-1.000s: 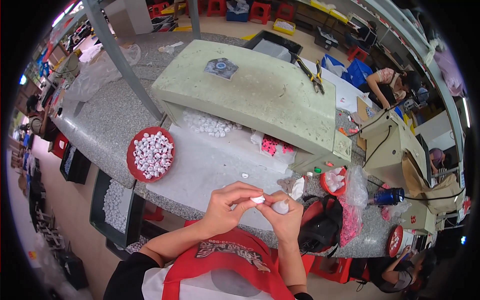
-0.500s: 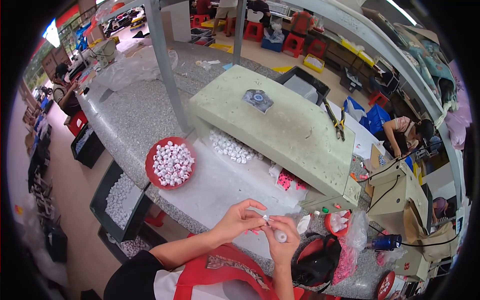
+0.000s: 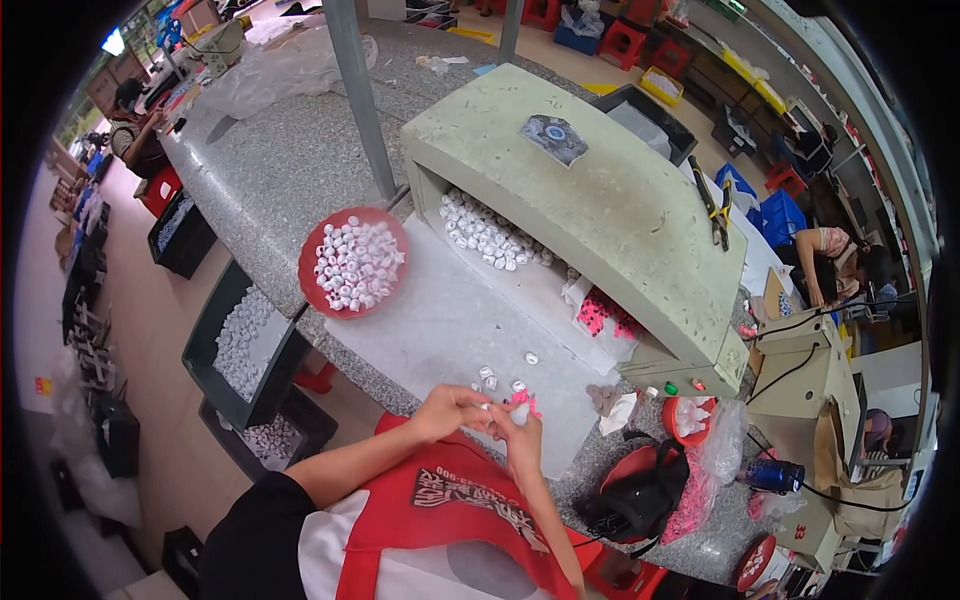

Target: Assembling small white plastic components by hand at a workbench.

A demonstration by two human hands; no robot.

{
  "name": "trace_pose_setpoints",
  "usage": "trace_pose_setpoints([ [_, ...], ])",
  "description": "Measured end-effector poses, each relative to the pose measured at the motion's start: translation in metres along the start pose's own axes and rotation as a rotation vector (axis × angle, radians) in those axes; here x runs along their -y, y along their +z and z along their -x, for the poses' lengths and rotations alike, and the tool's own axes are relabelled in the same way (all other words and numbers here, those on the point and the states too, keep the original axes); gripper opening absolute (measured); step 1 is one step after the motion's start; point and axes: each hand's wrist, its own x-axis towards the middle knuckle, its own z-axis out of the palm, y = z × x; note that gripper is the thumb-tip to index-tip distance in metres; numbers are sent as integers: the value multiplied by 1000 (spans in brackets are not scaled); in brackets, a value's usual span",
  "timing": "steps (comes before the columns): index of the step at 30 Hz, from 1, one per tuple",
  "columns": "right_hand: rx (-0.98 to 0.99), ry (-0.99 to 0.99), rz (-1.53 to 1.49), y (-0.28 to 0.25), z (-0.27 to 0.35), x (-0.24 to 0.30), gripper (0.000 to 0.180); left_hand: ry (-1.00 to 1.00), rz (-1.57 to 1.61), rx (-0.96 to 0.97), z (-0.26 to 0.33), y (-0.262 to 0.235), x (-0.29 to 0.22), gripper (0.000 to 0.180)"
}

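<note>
Both my hands meet low over a white paper sheet [image 3: 440,345], fingertips pinched together. My left hand [image 3: 448,413] is closed on a small white piece [image 3: 486,406]. Against that piece my right hand [image 3: 522,440] is closed too, with a whitish, bulb-ended thing [image 3: 520,413] in its grip; its exact kind is not clear. Just beyond my fingers lie several loose white pieces [image 3: 518,386] with dark marks, and some pink bits [image 3: 533,403]. To the left stands a red bowl [image 3: 392,228] heaped with similar white pieces.
A pale green metal housing [image 3: 590,150] arches over more white pieces [image 3: 485,232] and pink ones [image 3: 608,318]; pliers [image 3: 716,212] lie on top. At right are a small red bowl [image 3: 690,440], a black bag [image 3: 640,490] and a blue bottle [image 3: 772,474]. Dark crates [image 3: 225,375] stand left.
My view has shifted, and my hands have come nearer my body. White pieces on the sheet beyond my hands now show. The bulb-ended thing has tilted up in my right hand.
</note>
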Motion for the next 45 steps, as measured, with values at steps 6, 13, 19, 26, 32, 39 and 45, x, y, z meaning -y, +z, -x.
trace_pose_setpoints([
  [6,-209,-75,-83,-13,-23,5,27,512,-562,-650,-73,-127,-2,27],
  [13,-375,-137,-101,-46,-13,15,34,635,-1293,-347,-144,-31,28,37],
  [19,-432,-228,-81,-44,15,30,41,529,-1885,102,-181,40,59,33],
  [26,-318,-597,-97,-29,98,144,39,98,352,306,-41,79,-150,25],
  [32,-425,-1111,411,-12,111,160,26,689,0,85,17,96,-143,30],
  [39,-392,-1326,522,-8,107,160,23,703,-92,80,15,94,-140,30],
  [45,-399,-1300,529,-9,106,160,22,698,-34,75,15,99,-138,29],
])
